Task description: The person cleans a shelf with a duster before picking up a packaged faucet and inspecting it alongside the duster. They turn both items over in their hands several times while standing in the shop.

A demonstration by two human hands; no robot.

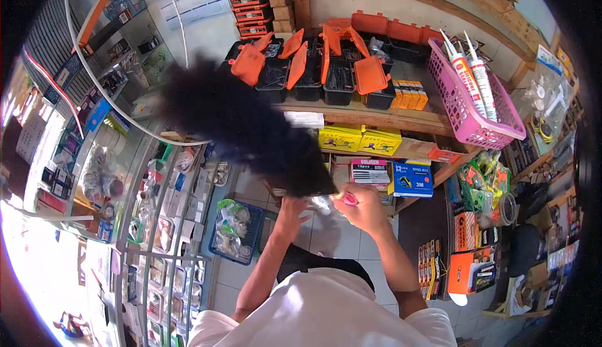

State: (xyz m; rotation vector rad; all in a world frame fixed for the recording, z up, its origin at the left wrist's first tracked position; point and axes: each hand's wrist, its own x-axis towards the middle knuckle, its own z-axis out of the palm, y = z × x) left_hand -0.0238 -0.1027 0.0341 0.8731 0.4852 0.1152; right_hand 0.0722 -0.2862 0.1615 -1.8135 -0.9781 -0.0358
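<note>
I have my right grip (364,209) pressed around the pink handle (349,199) of a dark, fluffy duster (241,121); my left grip (291,217) is by its base, closure unclear. Beyond, black bins (339,85) line a wooden shelf (382,118).

The duster (244,124) was large and fluffy, its dense plume nearly black with a bluish tint. It was held aloft at a slant, its far end up and to the left in the view and its handle end down and to the right. The far end was wide and blurred; nearer the handle the plume looked flatter and more solid. A bit of pink handle (349,199) showed in the grip of the right hand (364,210). The left hand (290,219) was at the plume's lower edge, though whether it touched could not be made out.
</note>
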